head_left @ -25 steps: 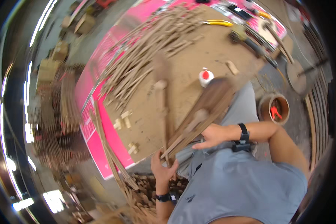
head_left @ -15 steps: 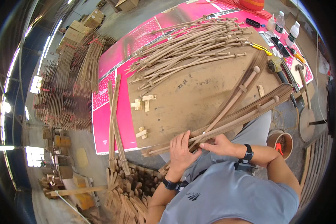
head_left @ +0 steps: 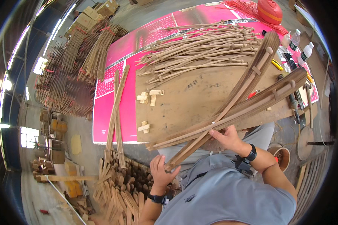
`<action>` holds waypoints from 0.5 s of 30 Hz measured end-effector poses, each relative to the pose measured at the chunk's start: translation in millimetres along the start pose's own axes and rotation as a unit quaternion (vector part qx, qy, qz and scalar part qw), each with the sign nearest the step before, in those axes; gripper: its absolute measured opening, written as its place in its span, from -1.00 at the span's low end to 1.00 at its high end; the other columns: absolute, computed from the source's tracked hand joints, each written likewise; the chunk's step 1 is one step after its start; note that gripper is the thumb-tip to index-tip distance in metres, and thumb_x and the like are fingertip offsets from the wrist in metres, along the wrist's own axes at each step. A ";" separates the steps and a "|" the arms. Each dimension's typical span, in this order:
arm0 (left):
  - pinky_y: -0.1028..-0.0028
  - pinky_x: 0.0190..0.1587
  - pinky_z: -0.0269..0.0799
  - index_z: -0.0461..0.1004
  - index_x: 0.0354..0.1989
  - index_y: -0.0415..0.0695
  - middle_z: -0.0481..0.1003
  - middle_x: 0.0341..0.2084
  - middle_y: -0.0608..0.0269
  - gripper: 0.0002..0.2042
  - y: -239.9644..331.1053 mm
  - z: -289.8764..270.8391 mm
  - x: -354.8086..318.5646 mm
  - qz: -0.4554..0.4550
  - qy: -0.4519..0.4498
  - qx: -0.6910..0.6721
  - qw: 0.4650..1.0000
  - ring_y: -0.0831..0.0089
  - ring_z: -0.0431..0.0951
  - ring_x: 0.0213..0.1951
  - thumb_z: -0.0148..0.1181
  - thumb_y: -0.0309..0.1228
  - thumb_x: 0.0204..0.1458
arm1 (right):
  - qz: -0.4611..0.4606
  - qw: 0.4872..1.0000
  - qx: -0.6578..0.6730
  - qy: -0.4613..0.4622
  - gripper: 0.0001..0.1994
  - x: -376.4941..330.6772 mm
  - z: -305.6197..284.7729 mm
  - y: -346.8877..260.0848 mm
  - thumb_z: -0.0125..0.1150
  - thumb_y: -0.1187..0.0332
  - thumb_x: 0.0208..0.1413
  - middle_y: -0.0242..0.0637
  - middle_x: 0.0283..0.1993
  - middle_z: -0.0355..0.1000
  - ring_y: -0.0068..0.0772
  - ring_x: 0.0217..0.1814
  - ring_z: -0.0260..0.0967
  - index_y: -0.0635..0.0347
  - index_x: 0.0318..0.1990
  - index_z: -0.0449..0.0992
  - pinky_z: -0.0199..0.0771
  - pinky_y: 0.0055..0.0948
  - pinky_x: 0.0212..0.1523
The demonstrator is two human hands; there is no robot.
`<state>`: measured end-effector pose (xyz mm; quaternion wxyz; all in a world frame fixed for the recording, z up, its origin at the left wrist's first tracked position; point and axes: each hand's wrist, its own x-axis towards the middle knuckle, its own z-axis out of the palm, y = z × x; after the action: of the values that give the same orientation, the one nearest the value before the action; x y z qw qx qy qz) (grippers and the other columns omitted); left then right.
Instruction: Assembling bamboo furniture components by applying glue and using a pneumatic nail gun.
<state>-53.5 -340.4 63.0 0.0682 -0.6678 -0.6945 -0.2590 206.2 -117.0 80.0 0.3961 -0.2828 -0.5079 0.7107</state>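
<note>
Two long curved brown wooden strips cross in an X, joined by a small pale fastener at the crossing. Each strip carries a thin rod with a rounded knob. My right hand [head_left: 230,139] is closed around the strips just right of the crossing, its thumb on top. The upright strip [head_left: 241,93] leans over the table toward the far right. Lower down, the flatter strip [head_left: 266,102] reaches farther right. My left hand [head_left: 162,171], fingers and thumb apart, touches the near end of the upright strip. Its palm side is partly hidden.
Many thin knobbed rods [head_left: 202,50] lie heaped on the cardboard-topped pink table [head_left: 114,129]. Small wooden blocks [head_left: 150,97] sit at left, beside two crossed strips [head_left: 117,105]. Below stands a pile of strips [head_left: 127,195]. Bottles [head_left: 306,52] and tools occupy the right edge.
My left hand has left the crossing and moved down-left to the upright strip's near end. The crossed strips have opened wider. My right hand stays by the crossing, slightly farther right.
</note>
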 end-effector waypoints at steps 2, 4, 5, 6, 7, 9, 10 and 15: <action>0.04 0.28 0.33 0.31 0.31 -0.22 0.40 0.19 -0.10 -0.08 -5.3 -2.7 -28.6 -0.048 -0.032 -0.005 0.998 -0.13 0.42 0.21 0.66 -0.13 -0.23 | 0.006 1.000 0.019 0.001 -0.78 4.1 -0.4 -0.7 0.32 0.40 0.31 -0.33 -0.17 0.59 -0.58 -0.26 0.50 0.37 -0.01 0.56 0.59 -0.50 -0.28; 0.05 0.27 0.35 0.31 0.31 -0.23 0.42 0.17 -0.09 -0.08 -6.2 -3.6 -47.9 -0.094 -0.065 -0.009 0.993 -0.12 0.43 0.20 0.66 -0.14 -0.24 | 0.016 1.000 0.018 -0.007 -0.76 6.3 -3.1 0.5 0.32 0.38 0.32 -0.32 -0.20 0.59 -0.58 -0.28 0.50 0.39 0.00 0.56 0.59 -0.50 -0.29; 0.07 0.24 0.36 0.29 0.33 -0.24 0.43 0.15 -0.10 -0.06 -6.7 -3.1 -56.0 -0.139 -0.120 -0.046 0.982 -0.11 0.44 0.18 0.66 -0.12 -0.22 | 0.024 1.000 0.014 -0.013 -0.74 7.3 -4.4 1.5 0.31 0.36 0.33 -0.32 -0.22 0.59 -0.59 -0.29 0.50 0.40 0.00 0.56 0.59 -0.51 -0.31; 0.08 0.22 0.38 0.26 0.35 -0.25 0.45 0.13 -0.12 -0.05 -7.2 -1.7 -63.3 -0.183 -0.173 -0.084 0.964 -0.10 0.44 0.16 0.66 -0.11 -0.20 | 0.024 0.999 0.015 -0.016 -0.74 8.7 -5.6 3.0 0.31 0.36 0.33 -0.32 -0.22 0.59 -0.59 -0.29 0.50 0.40 0.00 0.56 0.59 -0.51 -0.31; 0.11 0.18 0.43 0.29 0.35 -0.23 0.49 0.09 -0.12 -0.06 -6.9 1.9 -70.0 -0.197 -0.181 -0.109 0.957 -0.08 0.48 0.12 0.65 -0.11 -0.20 | 0.029 0.999 0.010 -0.025 -0.73 10.1 -6.8 4.8 0.31 0.34 0.34 -0.32 -0.24 0.59 -0.59 -0.30 0.50 0.42 0.01 0.56 0.59 -0.51 -0.31; 0.15 0.14 0.48 0.35 0.32 -0.22 0.52 0.06 -0.11 -0.13 -9.7 12.5 -82.9 -0.221 -0.185 -0.100 0.952 -0.04 0.52 0.09 0.65 -0.14 -0.18 | 0.033 0.999 0.004 -0.038 -0.71 12.9 -7.3 6.4 0.31 0.32 0.35 -0.32 -0.25 0.59 -0.60 -0.32 0.50 0.43 0.01 0.57 0.59 -0.52 -0.32; 0.18 0.09 0.53 0.41 0.28 -0.20 0.55 0.03 -0.09 -0.19 -9.2 16.9 -88.7 -0.244 -0.190 -0.093 0.946 0.00 0.57 0.06 0.64 -0.16 -0.16 | 0.042 0.998 0.009 -0.041 -0.71 14.4 -6.5 6.4 0.31 0.31 0.35 -0.33 -0.28 0.59 -0.60 -0.33 0.50 0.43 0.00 0.58 0.59 -0.51 -0.32; 0.31 -0.03 0.61 0.55 0.08 -0.19 0.63 -0.11 -0.03 -0.46 3.6 28.8 -99.0 -0.349 -0.092 -0.187 0.914 0.17 0.68 -0.09 0.58 -0.29 -0.09 | 0.074 0.994 0.038 -0.069 -0.66 23.0 0.0 14.3 0.32 0.28 0.35 -0.30 -0.20 0.61 -0.56 -0.26 0.53 0.43 0.07 0.54 0.61 -0.50 -0.27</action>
<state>-32.9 -415.8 -4.3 -0.2165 -0.4040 -0.8257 -0.3287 190.2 -99.9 66.4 0.3168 -0.2547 -0.4841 0.7748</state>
